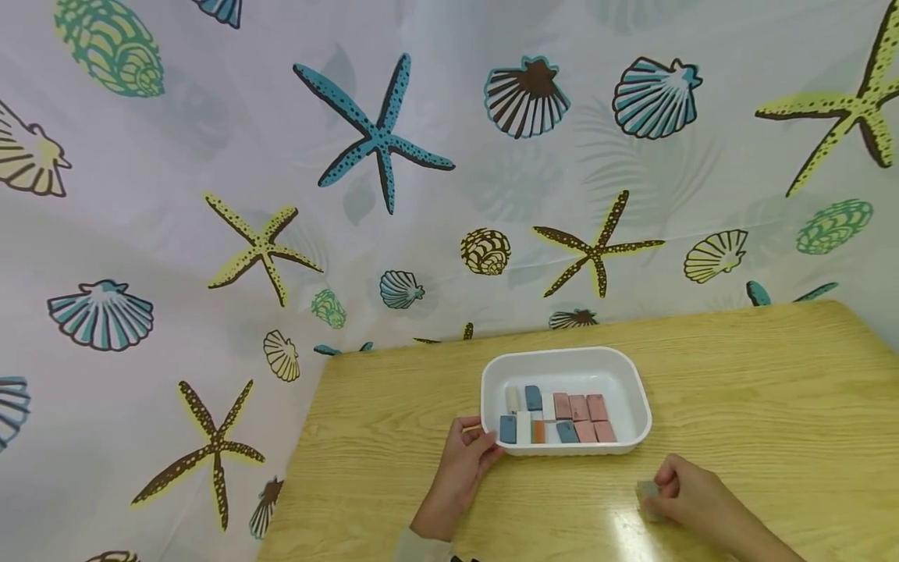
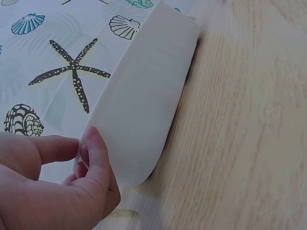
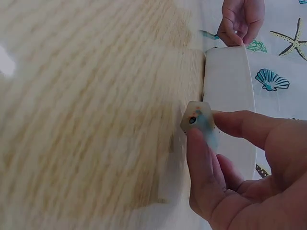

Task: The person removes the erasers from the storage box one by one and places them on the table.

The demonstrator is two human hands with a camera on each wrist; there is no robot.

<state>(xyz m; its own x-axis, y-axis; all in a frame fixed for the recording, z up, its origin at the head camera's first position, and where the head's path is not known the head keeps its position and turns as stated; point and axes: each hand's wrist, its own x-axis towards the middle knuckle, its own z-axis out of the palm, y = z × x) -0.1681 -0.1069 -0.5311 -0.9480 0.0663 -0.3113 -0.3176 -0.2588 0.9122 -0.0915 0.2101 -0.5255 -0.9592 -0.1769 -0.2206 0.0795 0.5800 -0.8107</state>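
Note:
A white plastic tray (image 1: 562,357) stands on the wooden table. Blue, white and pink erasers lie in it, such as a pink eraser (image 1: 597,407) and a blue eraser (image 1: 533,398). At the tray's near left corner, my left hand (image 1: 460,464) pinches the rim between thumb and fingers; in the left wrist view the left hand (image 2: 72,182) grips that edge. My right hand (image 1: 691,496) is outside the tray, to its near right. Between its thumb and fingers it pinches a pale, worn eraser (image 3: 198,112) with bluish and orange stains and a dark spot.
Wooden table (image 1: 758,390) extends on both sides of the tray. Behind it and to the left hangs a white cloth (image 1: 435,101) printed with starfish and shells. Light glares off the tabletop near my right hand.

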